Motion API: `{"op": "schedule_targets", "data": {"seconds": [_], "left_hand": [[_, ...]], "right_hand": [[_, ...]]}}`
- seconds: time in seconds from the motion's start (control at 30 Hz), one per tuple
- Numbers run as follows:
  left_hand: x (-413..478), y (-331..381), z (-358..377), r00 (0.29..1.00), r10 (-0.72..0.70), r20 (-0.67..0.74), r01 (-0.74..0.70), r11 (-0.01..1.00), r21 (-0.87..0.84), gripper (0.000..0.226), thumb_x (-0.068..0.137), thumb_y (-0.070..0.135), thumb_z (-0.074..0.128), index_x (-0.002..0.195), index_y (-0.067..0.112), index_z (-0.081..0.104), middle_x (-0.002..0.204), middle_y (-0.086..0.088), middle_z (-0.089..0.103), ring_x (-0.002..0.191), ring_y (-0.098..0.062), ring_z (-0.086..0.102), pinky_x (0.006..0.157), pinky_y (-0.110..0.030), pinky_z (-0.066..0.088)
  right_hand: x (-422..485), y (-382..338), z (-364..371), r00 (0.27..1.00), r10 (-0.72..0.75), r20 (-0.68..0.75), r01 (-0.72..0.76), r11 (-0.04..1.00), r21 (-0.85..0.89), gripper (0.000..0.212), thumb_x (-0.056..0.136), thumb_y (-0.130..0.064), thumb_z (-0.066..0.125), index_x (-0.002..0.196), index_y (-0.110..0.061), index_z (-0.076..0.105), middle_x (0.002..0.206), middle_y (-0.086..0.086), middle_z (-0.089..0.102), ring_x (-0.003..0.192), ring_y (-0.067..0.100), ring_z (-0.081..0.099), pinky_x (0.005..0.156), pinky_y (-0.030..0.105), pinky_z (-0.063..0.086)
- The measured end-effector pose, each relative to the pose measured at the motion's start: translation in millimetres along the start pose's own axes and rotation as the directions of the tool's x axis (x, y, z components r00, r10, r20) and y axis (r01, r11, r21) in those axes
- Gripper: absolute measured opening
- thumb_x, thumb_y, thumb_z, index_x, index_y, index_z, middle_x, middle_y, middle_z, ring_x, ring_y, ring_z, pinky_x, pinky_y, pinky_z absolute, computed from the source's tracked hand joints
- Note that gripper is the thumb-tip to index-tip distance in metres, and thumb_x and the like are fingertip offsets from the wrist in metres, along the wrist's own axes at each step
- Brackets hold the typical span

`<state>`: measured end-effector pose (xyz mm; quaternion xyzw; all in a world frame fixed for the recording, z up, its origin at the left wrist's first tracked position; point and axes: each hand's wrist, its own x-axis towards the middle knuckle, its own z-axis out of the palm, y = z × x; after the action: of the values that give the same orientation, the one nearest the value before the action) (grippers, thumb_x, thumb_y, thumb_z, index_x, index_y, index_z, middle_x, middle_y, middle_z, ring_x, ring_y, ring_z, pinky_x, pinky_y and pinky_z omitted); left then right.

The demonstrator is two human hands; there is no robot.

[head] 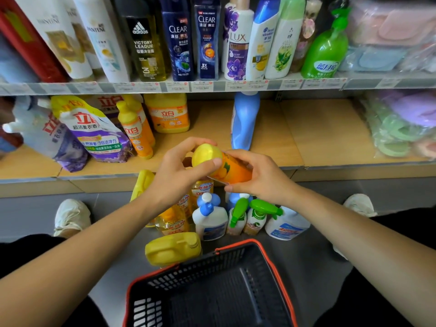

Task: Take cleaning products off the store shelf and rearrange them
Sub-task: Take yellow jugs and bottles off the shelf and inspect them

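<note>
While it is held in the air just in front of the lower shelf's edge, the orange plastic bottle with a round yellow cap (232, 173) lies nearly on its side, cap to the left. The left hand (177, 175) curls fingers and thumb round the cap. The right hand (262, 179) grips the orange body, whose label is too blurred to read.

On the upper shelf (219, 87), behind a strip of price tags, stand white PANTENE bottles (77, 36), a dark adidas VICTORY LEAGUE bottle (145, 48), two navy CLEAR bottles (192, 41), a white and purple LUX bottle (237, 43) and a green pump bottle (324, 50).

The pale wooden lower shelf (306, 128) carries purple and white refill pouches (94, 133) with red Chinese characters, orange and yellow bottles (138, 128) and a tall blue bottle (245, 121).

Below the hands, on the grey floor (318, 267), stand yellow jugs (173, 249) and green-trigger sprayers (257, 215). Nearest the camera is a black mesh shopping basket with a red rim (274, 274).
</note>
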<state>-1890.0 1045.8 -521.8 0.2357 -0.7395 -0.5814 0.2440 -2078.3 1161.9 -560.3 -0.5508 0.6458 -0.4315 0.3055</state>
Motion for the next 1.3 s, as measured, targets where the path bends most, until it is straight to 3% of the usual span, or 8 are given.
{"op": "schedule_targets", "data": {"seconds": [0.13,0.33,0.57,0.7,0.9,1.03,1.2,1.3], "left_hand": [[1.8,2.6,1.2,0.998,-0.027,-0.05,0.023,0.996,-0.088,0.03,0.095,0.039,0.062,0.108,0.014,0.07,0.106,-0.012,0.068,0.099,-0.027,0.068,0.073,-0.04,0.06],[0.1,-0.1,-4.1,0.998,-0.029,0.053,0.037,0.989,-0.146,0.038,0.094,0.032,0.054,0.129,0.021,0.064,0.124,-0.007,0.066,0.112,-0.024,0.067,0.079,-0.036,0.062],[-3.2,-0.6,-5.1,0.993,0.027,0.111,-0.006,0.983,-0.184,0.054,0.087,0.026,0.063,0.14,0.025,0.053,0.128,-0.014,0.062,0.112,-0.03,0.067,0.079,-0.03,0.06],[-2.4,-5.7,-7.0,0.992,0.052,0.117,-0.023,0.971,-0.236,0.053,0.093,0.006,0.062,0.143,0.019,0.051,0.131,-0.011,0.065,0.111,-0.028,0.069,0.086,-0.035,0.061],[2.3,-45.0,-1.9,0.977,-0.129,0.169,0.112,0.988,0.106,0.039,0.09,0.002,0.071,0.124,0.02,0.066,0.122,0.003,0.071,0.112,-0.016,0.067,0.097,-0.042,0.056],[-7.0,-61.2,6.1,0.909,-0.23,0.348,0.195,0.972,0.134,0.048,0.083,0.029,0.081,0.126,0.027,0.061,0.113,0.016,0.072,0.106,-0.004,0.067,0.088,-0.017,0.053],[-12.5,-63.2,-5.6,0.952,-0.241,0.188,0.254,0.966,-0.046,0.052,0.074,0.03,0.081,0.122,0.017,0.065,0.11,-0.005,0.075,0.105,-0.023,0.071,0.09,-0.036,0.058],[-10.9,-57.7,-24.3,0.981,-0.189,0.033,0.191,0.98,-0.064,0.056,0.069,0.033,0.083,0.122,0.021,0.067,0.108,0.001,0.075,0.1,-0.016,0.072,0.08,-0.029,0.061]], "right_hand": [[-1.9,1.2,2.8,1.0,-0.008,0.001,0.008,1.0,0.006,0.068,0.07,-0.025,0.09,0.131,-0.028,0.06,0.117,-0.008,0.068,0.109,0.01,0.065,0.093,0.031,0.056],[-1.1,-0.7,0.4,0.999,0.01,-0.035,-0.008,0.999,0.047,0.068,0.069,-0.016,0.092,0.124,-0.037,0.059,0.112,-0.018,0.068,0.105,-0.002,0.065,0.083,0.01,0.049],[-0.9,-2.1,1.8,0.999,0.024,-0.026,-0.021,0.995,0.095,0.067,0.07,-0.014,0.091,0.126,-0.031,0.059,0.116,-0.007,0.071,0.107,0.007,0.067,0.088,0.02,0.053],[0.8,-1.7,-3.2,0.994,0.077,-0.077,-0.069,0.993,0.1,0.057,0.072,-0.019,0.09,0.118,-0.037,0.061,0.109,-0.009,0.073,0.105,0.009,0.067,0.087,0.028,0.054],[-0.2,-7.6,-8.8,0.973,0.179,-0.147,-0.115,0.924,0.365,0.046,0.064,-0.023,0.087,0.105,-0.027,0.068,0.103,-0.005,0.077,0.098,0.013,0.073,0.079,0.026,0.058],[-0.1,-10.3,-8.6,0.96,0.236,-0.148,-0.122,0.833,0.54,0.047,0.067,-0.021,0.083,0.11,-0.013,0.066,0.106,0.003,0.075,0.1,0.022,0.072,0.078,0.034,0.059],[9.5,-10.5,-6.9,0.934,0.302,-0.193,-0.106,0.748,0.655,0.065,0.068,-0.014,0.082,0.126,-0.009,0.053,0.122,0.012,0.068,0.106,0.025,0.071,0.086,0.049,0.06],[17.9,-0.2,-7.6,0.895,0.366,-0.255,-0.093,0.712,0.695,0.08,0.074,-0.003,0.082,0.142,-0.017,0.041,0.123,0.012,0.065,0.11,0.027,0.07,0.09,0.052,0.058]]}}
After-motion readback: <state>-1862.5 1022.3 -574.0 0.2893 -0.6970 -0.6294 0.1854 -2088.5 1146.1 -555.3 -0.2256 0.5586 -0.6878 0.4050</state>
